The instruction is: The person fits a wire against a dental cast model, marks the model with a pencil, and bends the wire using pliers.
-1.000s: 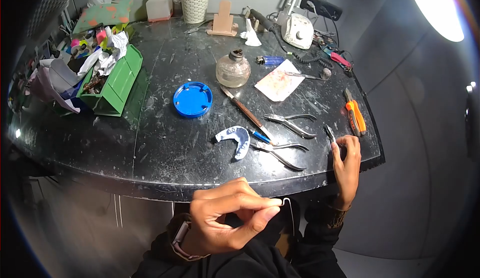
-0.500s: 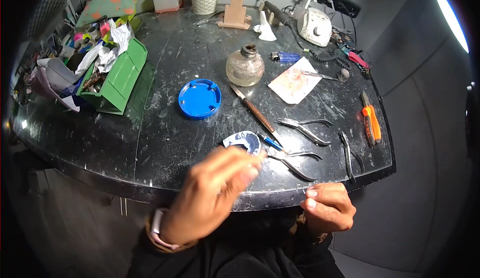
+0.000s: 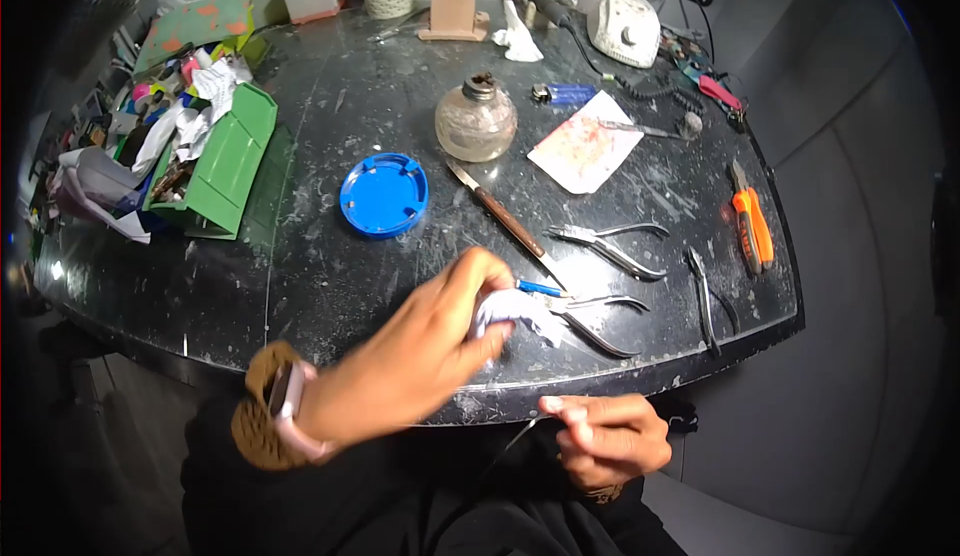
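Observation:
My left hand (image 3: 425,331), with a watch on its wrist, grips a white horseshoe-shaped dental cast (image 3: 522,308) between thumb and fingers, over the front of the bench. The cast is blurred by motion. Lower and to the right, my right hand (image 3: 615,440) pinches a thin bent metal wire (image 3: 516,443) that hangs down to the left over my lap. Just beyond the cast lie a blue pen (image 3: 540,287) and metal pliers (image 3: 600,332). A second pair of pliers (image 3: 610,250) and a wood-handled knife (image 3: 508,223) rest farther back.
A blue round dish (image 3: 384,196) and a glass spirit burner (image 3: 476,124) stand mid-bench. To the left is a filled green bin (image 3: 225,171). Orange-handled pliers (image 3: 752,224) and slim pliers (image 3: 704,301) lie right. A stained paper (image 3: 584,146) lies behind.
My left hand has taken hold of the dental cast, which lay on the bench before. My right hand has moved left and down, and more of its wire shows. The view has shifted slightly.

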The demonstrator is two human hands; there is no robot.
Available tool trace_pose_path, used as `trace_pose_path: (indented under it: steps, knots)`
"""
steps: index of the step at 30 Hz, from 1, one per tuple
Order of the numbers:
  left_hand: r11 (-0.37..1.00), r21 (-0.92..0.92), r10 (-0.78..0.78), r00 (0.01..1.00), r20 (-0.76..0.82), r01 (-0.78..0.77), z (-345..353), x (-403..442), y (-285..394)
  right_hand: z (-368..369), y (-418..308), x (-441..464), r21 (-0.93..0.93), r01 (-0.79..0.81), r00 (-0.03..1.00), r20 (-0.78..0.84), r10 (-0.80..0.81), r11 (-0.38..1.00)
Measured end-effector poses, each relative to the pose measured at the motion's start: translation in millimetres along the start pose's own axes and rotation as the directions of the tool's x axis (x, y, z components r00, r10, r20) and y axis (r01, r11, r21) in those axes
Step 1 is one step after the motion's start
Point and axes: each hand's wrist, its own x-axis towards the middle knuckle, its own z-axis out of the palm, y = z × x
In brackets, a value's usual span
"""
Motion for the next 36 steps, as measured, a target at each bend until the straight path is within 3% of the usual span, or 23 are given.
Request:
trace_pose_path:
  steps: [1,2,4,6,8,11,14,16,18,19,23,26,29,32,36]
  knots:
    - [0.992,-0.088,-0.084,0.995,0.052,0.088,5,-13,6,-1,-2,3,0.011,0.062,0.997,0.037,-0.062,0.998]
    - [0.923,-0.295,-0.221,0.968,0.122,0.248,12,-25,14,-2,-2,4,0.029,0.124,0.989,0.075,-0.126,0.992]
    - [0.736,-0.638,-0.184,0.974,0.133,0.226,30,-46,20,-3,3,10,0.057,0.255,0.960,0.101,-0.259,0.965]
    - [0.669,-0.732,-0.063,0.991,0.116,0.129,37,-57,18,-4,2,14,0.049,0.298,0.944,0.131,-0.302,0.953]
    - [0.750,-0.657,0.030,0.989,0.146,0.075,34,-61,18,-7,-2,15,0.027,0.270,0.951,0.151,-0.271,0.963]
    - [0.614,-0.787,0.116,0.980,0.164,0.059,40,-69,14,-8,-4,8,0.013,0.263,0.955,0.139,-0.262,0.965]
    - [0.327,-0.908,-0.068,0.965,0.253,0.261,39,-78,11,-11,-7,10,-0.130,0.345,0.930,0.184,-0.319,0.930]
    - [0.497,-0.847,-0.021,0.979,0.205,0.188,42,-81,5,-11,-9,17,-0.240,0.410,0.903,0.245,-0.353,0.880]
    - [0.621,-0.780,0.094,0.980,0.173,0.078,42,-80,-1,-11,-9,20,-0.246,0.357,0.917,0.276,-0.288,0.901]
    - [0.548,-0.828,0.074,0.979,0.189,0.118,43,-80,-1,-11,-10,21,-0.226,0.337,0.917,0.299,-0.264,0.914]
    - [0.566,-0.820,-0.012,0.996,0.092,0.083,52,-83,3,-17,-12,26,-0.180,0.278,0.899,0.394,-0.190,0.944]
    - [0.601,-0.792,0.019,0.989,0.147,0.106,52,-87,-3,-26,-11,32,-0.090,0.262,0.828,0.532,-0.176,0.961]
    - [0.606,-0.778,-0.019,0.981,0.193,0.165,52,-91,-4,-24,-10,31,-0.028,0.160,0.859,0.497,-0.125,0.987]
    - [0.602,-0.769,-0.039,0.970,0.240,0.214,49,-94,-5,-18,-5,33,0.059,0.148,0.889,0.429,-0.159,0.987]
    - [0.576,-0.789,-0.007,0.967,0.254,0.212,50,-92,-5,-21,-4,37,0.077,0.195,0.856,0.473,-0.208,0.978]
